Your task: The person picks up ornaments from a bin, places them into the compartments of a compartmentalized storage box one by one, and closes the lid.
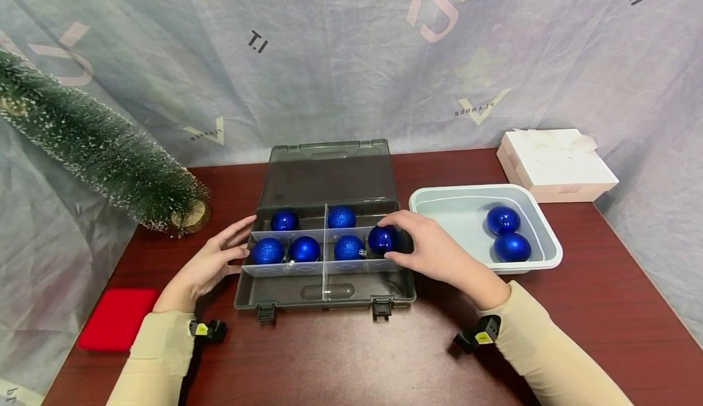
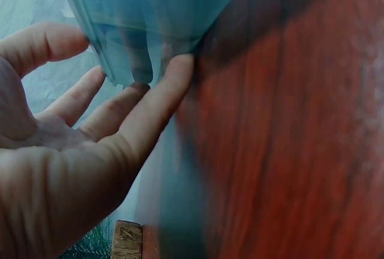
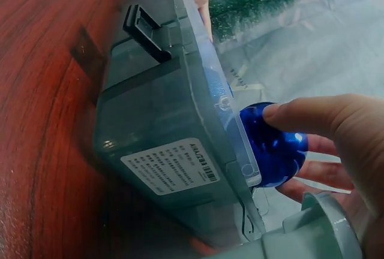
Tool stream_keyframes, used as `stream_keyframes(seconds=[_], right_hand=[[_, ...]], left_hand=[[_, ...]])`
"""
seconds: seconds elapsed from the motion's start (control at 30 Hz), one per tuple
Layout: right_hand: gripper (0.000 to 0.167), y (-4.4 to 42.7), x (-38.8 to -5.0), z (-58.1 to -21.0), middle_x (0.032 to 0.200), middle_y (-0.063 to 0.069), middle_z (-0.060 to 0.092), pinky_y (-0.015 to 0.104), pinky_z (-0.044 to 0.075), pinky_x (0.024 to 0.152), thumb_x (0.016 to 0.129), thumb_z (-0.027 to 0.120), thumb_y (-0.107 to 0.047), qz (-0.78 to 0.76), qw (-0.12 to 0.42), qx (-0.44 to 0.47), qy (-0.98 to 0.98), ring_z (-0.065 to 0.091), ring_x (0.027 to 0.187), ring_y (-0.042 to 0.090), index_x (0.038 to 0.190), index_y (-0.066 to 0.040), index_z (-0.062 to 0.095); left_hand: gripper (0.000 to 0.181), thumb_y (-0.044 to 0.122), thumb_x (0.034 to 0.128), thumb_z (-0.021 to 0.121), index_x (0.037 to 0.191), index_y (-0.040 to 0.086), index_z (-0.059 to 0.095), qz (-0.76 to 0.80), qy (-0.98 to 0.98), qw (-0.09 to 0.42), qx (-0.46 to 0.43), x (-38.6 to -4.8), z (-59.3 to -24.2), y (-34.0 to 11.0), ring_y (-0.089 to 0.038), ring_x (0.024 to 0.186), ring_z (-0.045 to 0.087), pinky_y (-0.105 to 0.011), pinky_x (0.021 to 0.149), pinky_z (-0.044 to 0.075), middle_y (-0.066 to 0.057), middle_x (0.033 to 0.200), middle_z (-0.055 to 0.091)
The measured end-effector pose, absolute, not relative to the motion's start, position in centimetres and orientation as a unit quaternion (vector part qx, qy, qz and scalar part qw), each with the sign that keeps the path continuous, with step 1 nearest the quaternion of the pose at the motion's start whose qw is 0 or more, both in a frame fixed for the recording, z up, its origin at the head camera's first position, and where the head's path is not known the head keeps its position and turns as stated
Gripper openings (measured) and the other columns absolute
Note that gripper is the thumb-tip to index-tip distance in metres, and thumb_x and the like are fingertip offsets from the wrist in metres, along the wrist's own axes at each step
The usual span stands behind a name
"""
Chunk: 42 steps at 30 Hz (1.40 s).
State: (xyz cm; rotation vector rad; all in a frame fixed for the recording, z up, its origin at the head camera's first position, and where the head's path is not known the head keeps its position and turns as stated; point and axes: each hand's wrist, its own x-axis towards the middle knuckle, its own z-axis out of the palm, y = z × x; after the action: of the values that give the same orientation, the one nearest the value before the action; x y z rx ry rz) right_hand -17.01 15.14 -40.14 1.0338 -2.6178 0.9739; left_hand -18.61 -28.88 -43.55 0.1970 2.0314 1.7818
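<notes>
My right hand (image 1: 431,244) holds a shiny blue Christmas ball (image 1: 381,240) between thumb and fingers, at the right end of the middle row of a grey see-through divider box (image 1: 285,287). In the right wrist view the ball (image 3: 273,151) stands partly above the box's rim. Several blue balls sit in the box's compartments, such as a glittery ball (image 1: 267,251) at the left and a glossy ball (image 1: 284,220) in the back row. At the box's left side, my left hand (image 1: 205,265) touches the wall with extended fingers (image 2: 162,94). The lid (image 1: 332,177) stands raised behind.
A white plastic basin (image 1: 450,210) with two blue balls (image 1: 512,247) stands right of the box. Behind it is a white gift box (image 1: 555,162). A small frosted tree (image 1: 110,149) leans at the left, and a red square item (image 1: 118,319) lies beside my left forearm.
</notes>
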Motion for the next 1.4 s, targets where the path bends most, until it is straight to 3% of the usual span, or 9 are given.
stream_keyframes(seconds=[0.9, 1.4], right_hand=[[0.05, 15.1, -17.0, -40.5, 0.127, 0.011, 0.067, 0.049, 0.042, 0.105, 0.083, 0.085, -0.012, 0.291, 0.056, 0.345, -0.891, 0.059, 0.123, 0.03, 0.127, -0.002, 0.066], [0.028, 16.3, -16.9, -40.0, 0.112, 0.004, 0.072, 0.045, 0.053, 0.085, 0.091, 0.075, -0.004, 0.408, 0.144, 0.306, -0.848, 0.067, 0.099, 0.028, 0.118, -0.004, 0.07]], left_hand=[[0.07, 0.002, 0.1042, 0.051, 0.165, 0.018, 0.021, 0.64, 0.733, 0.215, 0.077, -18.6, -43.6, -28.9, -0.017, 0.103, 0.053, -0.05, 0.09, 0.045, -0.018, 0.168, 0.013], [0.071, 0.002, 0.1034, 0.052, 0.165, 0.019, 0.022, 0.642, 0.732, 0.215, 0.075, -18.6, -43.6, -28.9, -0.016, 0.102, 0.053, -0.047, 0.088, 0.046, -0.018, 0.168, 0.013]])
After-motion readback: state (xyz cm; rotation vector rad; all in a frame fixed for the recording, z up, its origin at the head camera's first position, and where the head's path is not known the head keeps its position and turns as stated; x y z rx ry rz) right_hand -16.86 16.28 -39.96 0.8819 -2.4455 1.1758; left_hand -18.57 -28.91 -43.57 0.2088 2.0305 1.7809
